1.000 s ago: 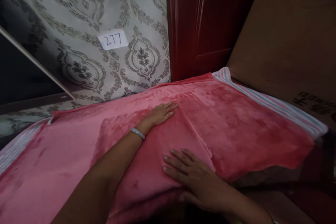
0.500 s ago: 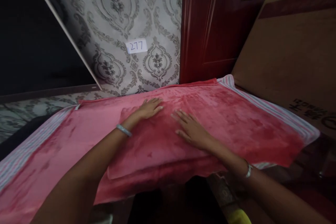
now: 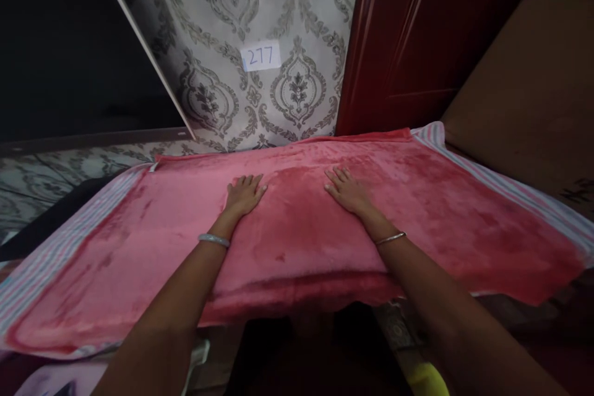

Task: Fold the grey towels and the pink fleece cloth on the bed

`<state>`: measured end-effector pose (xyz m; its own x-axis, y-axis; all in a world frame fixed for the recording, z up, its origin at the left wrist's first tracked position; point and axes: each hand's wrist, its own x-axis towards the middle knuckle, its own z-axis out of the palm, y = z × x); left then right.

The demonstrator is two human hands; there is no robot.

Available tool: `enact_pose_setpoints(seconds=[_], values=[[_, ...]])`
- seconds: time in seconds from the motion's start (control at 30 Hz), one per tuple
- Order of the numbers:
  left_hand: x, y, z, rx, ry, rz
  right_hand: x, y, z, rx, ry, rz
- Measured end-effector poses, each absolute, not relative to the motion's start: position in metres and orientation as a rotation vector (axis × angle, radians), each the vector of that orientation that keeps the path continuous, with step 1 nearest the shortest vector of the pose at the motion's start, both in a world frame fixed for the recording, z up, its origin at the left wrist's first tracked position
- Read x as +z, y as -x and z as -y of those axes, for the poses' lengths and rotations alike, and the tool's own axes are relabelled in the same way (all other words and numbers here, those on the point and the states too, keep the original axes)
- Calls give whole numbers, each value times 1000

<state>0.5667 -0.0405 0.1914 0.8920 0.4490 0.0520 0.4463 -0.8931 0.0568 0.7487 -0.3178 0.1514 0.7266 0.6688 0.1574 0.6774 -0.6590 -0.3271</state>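
A pink-red plush blanket (image 3: 297, 229) lies spread out in front of me, with darker and lighter patches in its pile. A raised, padded-looking area shows in its middle, between my arms. My left hand (image 3: 244, 195) rests flat on the left side of that area, fingers spread. On the right side of it my right hand (image 3: 348, 190) lies palm down, fingers apart. Both hands touch the plush and hold nothing. Striped cloth (image 3: 81, 235) shows beyond the blanket's left edge, and more striped cloth (image 3: 492, 182) along the right.
Patterned wallpaper (image 3: 208, 62) with a paper label (image 3: 260, 55) reading 277 rises behind the blanket. A dark screen (image 3: 78, 49) stands at the left. To the right are a dark red wooden panel (image 3: 408, 43) and a large cardboard box (image 3: 524, 86). Something yellow (image 3: 427, 378) shows below.
My hands have moved apart, the left one leftward and the right one outward and farther away. The blanket's surface between them looks smoother. The camera view has shifted.
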Motion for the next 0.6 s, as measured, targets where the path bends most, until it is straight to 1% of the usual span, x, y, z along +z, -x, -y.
enact_pose_setpoints(seconds=[0.1, 0.17, 0.27, 0.33, 0.37, 0.47, 0.53, 0.6], values=[[193, -566, 41, 84, -2994, -704, 148, -750, 318, -72, 2516, 1066], [194, -563, 44, 138, -2984, -716, 145, -752, 320, -141, 2468, 1055], [196, -555, 48, 434, -2926, -845, 140, -756, 324, -255, 2418, 850], [197, -549, 47, 646, -2781, -1025, 138, -758, 328, -280, 2403, 655], [197, -547, 45, 683, -2681, -1110, 137, -758, 329, -272, 2399, 590], [199, -542, 34, 551, -2413, -1229, 138, -758, 329, -220, 2409, 506], [199, -542, 27, 464, -2321, -1229, 140, -757, 328, -190, 2424, 456], [199, -544, 21, 452, -2277, -1230, 141, -758, 327, -138, 2432, 387]])
